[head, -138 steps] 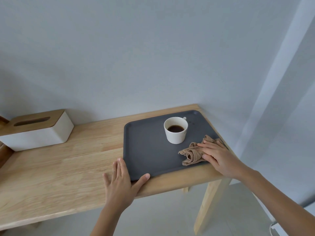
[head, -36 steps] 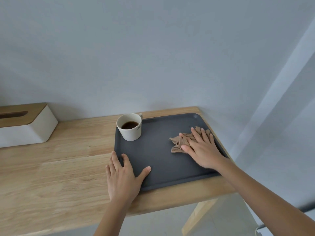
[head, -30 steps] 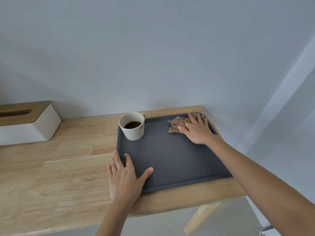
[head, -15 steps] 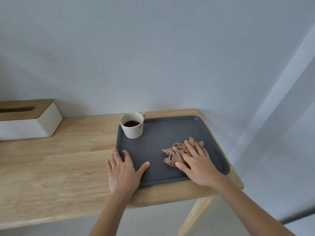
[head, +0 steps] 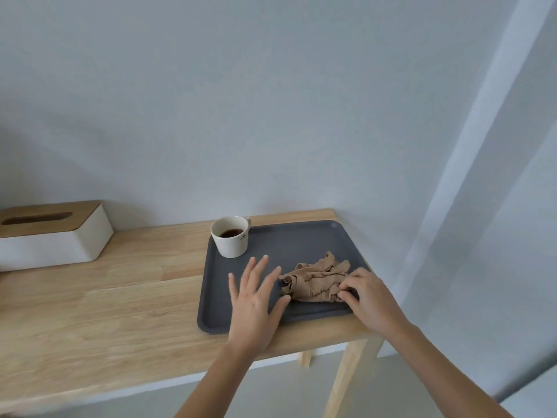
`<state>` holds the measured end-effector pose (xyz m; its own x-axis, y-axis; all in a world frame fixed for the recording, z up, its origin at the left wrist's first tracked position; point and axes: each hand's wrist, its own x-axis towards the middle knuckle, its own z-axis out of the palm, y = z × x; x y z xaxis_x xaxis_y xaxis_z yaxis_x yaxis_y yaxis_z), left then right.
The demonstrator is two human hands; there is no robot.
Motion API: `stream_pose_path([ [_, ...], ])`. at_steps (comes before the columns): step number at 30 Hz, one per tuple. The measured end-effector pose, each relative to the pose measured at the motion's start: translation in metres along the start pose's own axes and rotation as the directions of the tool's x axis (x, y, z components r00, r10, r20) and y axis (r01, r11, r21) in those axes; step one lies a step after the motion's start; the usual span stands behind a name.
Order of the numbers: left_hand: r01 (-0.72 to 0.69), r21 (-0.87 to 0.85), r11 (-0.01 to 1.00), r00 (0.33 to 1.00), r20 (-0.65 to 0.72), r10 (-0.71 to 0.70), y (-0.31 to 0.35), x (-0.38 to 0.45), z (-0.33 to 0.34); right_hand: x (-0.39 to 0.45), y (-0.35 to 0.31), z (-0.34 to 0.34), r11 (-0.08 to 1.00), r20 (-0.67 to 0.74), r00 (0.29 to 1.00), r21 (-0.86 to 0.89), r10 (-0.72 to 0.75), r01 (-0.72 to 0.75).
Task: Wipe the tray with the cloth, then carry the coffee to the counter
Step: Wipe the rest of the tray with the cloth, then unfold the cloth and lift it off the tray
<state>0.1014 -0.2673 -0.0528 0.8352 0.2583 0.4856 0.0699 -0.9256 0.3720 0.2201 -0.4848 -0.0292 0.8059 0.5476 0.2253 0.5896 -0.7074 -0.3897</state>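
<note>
Head view (only view):

1. Tray (head: 301, 239): dark grey, rectangular, flat on the wooden tabletop (head: 105, 297) at its right end, near the wall. Long axis runs approx. left-right.
2. Coffee cup (head: 230, 236): white, upright, dark liquid inside, standing in the tray's far-left corner. Handle barely visible at the far-right side of the rim.
3. Cloth (head: 316, 282): tan, crumpled, lying on the tray's right-front area. Long axis approx. left-right, well apart from the cup.
4. Right hand (head: 366, 300): fingers curled, tips pinching the cloth's right edge. Palm partly over the tray's right-front rim.
5. Left hand (head: 254, 303): fingers spread, holding nothing, over the tray's front-left area. Thumb tip just beside the cloth's left end. Contact w/ tray surface: cannot tell, hand is motion-blurred.
6. Tissue box (head: 51, 236): white w/ wood lid, far left on the tabletop, not involved.

Key relation: the cup lies fwd and slightly left of the left hand, w/ bare tray between them. The left hand is clearly nearer the cup than the right hand, which is occupied w/ the cloth.

Judgement: wiping looks near its end. Next step likely a left-hand reach fwd to the cup. Risk: open-topped cup, spill if tilted.
</note>
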Motion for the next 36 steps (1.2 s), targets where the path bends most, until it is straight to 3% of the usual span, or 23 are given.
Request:
stream_pose_path([
  [3, -0.138, -0.053, 0.989, 0.977, 0.156, 0.144, 0.028, 0.008, 0.009, 0.006, -0.007, -0.009, 0.996, -0.050, 0.998, 0.077, -0.036, 0.040],
  [6, -0.102, -0.050, 0.994, 0.965, 0.239, 0.111, 0.043, 0.020, 0.016, 0.018, -0.020, -0.033, 0.976, -0.080, 0.997, 0.219, 0.007, 0.010],
  [11, -0.025, -0.118, 0.993, 0.991, 0.131, 0.040, 0.045, 0.049, 0.006, 0.035, -0.039, -0.081, 0.959, -0.056, 0.998, 0.283, -0.007, 0.022],
  [18, -0.169, -0.269, 0.948, 0.982, 0.041, 0.186, 0.029, 0.099, -0.048, 0.049, -0.059, -0.123, 0.961, 0.064, 0.986, 0.241, -0.153, 0.133],
  [21, -0.153, -0.362, 0.920, 0.982, 0.049, 0.182, 0.032, 0.094, -0.063, 0.056, -0.066, -0.128, 0.961, 0.065, 0.986, 0.242, -0.150, 0.130],
  [25, -0.250, -0.360, 0.899, 0.967, -0.043, 0.252, 0.031, 0.062, -0.053, 0.064, -0.092, -0.138, 0.965, 0.140, 0.980, 0.240, -0.140, 0.103],
  [28, -0.169, -0.369, 0.914, 0.985, -0.078, 0.151, 0.046, 0.041, -0.044, 0.065, -0.116, -0.143, 0.971, 0.211, 0.956, 0.164, -0.204, 0.171],
  [33, 0.078, -0.207, 0.975, 0.976, -0.182, -0.117, 0.070, 0.034, -0.036, 0.076, -0.142, -0.144, 0.968, 0.241, 0.938, 0.029, -0.250, 0.251],
  [36, 0.106, -0.218, 0.970, 0.969, -0.198, -0.150, 0.055, 0.035, -0.039, 0.084, -0.146, -0.142, 0.962, 0.242, 0.933, 0.023, -0.268, 0.270],
])
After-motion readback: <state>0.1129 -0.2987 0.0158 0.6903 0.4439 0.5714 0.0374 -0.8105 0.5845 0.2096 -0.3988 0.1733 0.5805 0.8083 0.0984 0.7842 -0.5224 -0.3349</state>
